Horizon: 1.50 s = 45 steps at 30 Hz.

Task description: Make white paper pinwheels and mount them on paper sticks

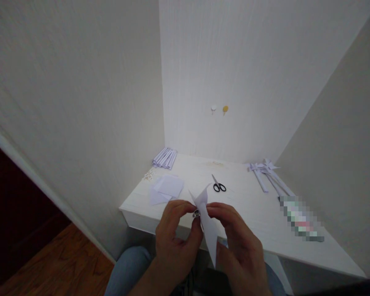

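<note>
A: Looking at the hands first: both are up in front of the near edge of the white wooden desk (253, 205), pinching one folded white paper piece (209, 230) with pointed ends.

B: Grip state?

A: Left hand (172, 242) has thumb + forefinger closed on the paper's left edge, roughly mid-length. Right hand (237, 242) is closed on the opposite edge, fingertips nearly meeting the left ones. Neither is open; both hold the same piece. There's a small dark, shiny bit between the left fingertips, can't tell what it is.

B: Which way does the paper run?

A: Long axis is near vertical w/ a slight tilt: upper tip points up toward the desk's far side, lower tip hangs down between the wrists, over the lap in blue jeans (129, 267). So the pinch sits at the paper's waist, most of its length below the grip. Hands are about equally near it.

B: Else on the desk?

A: Small black-handled scissors (218, 185) lie just beyond the paper's upper tip, apart from both hands, a bit nearer the right. Loose white sheets (168, 187) lie left of the scissors, a stack of folded white strips (165, 158) at the desk's far-left corner, and finished white folded paper shapes (268, 174) at the far right. Blurred patch right of those, unreadable.
</note>
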### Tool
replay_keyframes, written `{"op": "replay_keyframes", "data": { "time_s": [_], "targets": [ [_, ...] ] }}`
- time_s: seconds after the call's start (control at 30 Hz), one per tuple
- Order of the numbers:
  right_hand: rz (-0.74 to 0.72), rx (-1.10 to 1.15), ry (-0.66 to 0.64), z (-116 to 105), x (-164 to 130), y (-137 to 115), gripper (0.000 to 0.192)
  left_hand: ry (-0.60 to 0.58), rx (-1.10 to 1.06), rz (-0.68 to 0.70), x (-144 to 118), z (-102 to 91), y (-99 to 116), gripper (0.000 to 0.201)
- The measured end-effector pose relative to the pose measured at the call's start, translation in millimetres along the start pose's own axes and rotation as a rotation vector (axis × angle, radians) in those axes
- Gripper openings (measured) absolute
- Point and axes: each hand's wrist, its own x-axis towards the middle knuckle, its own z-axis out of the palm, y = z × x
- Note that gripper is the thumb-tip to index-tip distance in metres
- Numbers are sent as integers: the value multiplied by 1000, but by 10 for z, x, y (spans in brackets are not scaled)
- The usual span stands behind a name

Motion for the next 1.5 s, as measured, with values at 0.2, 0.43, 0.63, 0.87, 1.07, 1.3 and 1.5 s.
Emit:
{"op": "replay_keyframes", "data": {
  "time_s": [0.2,0.43,0.63,0.87,1.07,1.3,1.5],
  "targets": [
    [224,40,114,-49,170,1,12,-14,40,-37,27,-45,55,23],
    [427,136,157,25,217,21,21,-14,36,-108,-29,27,31,19],
    [515,238,193,9,161,124,23,-1,10,-172,-17,83,15,12],
    [652,592,197,14,173,187,20,-125,-55,-136,49,86,24,26],
    [653,737,203,3,216,126,20,-269,-98,-26,206,74,49,26],
    [644,757,186,-20,218,87,19,-340,-81,-67,382,16,186,16],
    [634,754,135,-41,220,17,23,-337,-46,-31,451,-19,208,14]
  ]
}}
